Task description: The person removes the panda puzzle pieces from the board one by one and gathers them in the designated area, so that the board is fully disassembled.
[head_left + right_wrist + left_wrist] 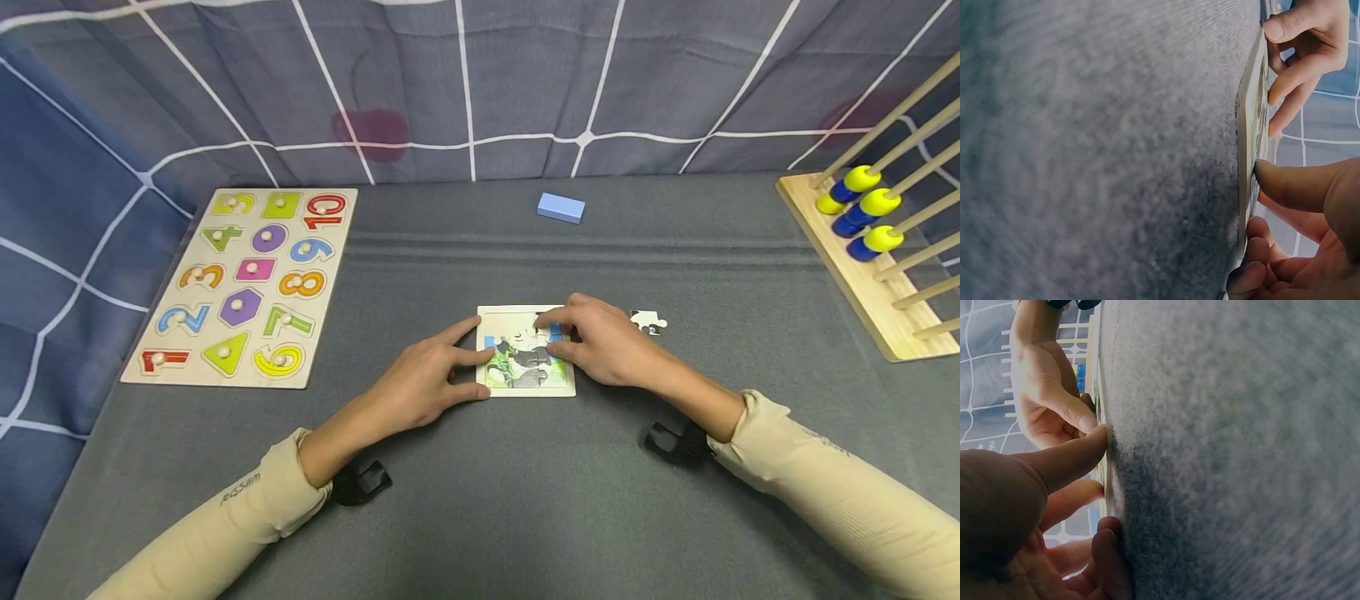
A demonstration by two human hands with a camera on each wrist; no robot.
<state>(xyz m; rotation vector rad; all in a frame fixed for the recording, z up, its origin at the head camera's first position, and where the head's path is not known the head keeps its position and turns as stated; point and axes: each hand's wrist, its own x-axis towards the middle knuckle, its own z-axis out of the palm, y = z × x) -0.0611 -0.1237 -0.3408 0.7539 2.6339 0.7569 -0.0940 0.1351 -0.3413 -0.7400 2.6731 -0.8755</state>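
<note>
While the puzzle (532, 394) lies flat on the grey table (495, 500), both hands are on it, one from each side! Over on the left edge, the left hand (423, 375) has its fingers spread well apart: index at the upper corner, thumb at the lower one, middle finger reaching over the rim between them. Across from it comes the right hand (611, 342), knuckles high, index finger on the upper right part of the picture, thumb on the right side just below. Those two tips stand apart with a bit of blue showing between them; whether they pinch a piece, I cannot tell. From the right wrist, that thumb meets the puzzle's surface, the other fingers bent in close to its edge.

Just beyond the right hand, a loose piece (645, 320), white with black, sits on the cloth. Further up, there's a blue block (560, 208); out left, the number board (255, 335); far right, the bead rack (873, 304) with yellow and blue beads.
</note>
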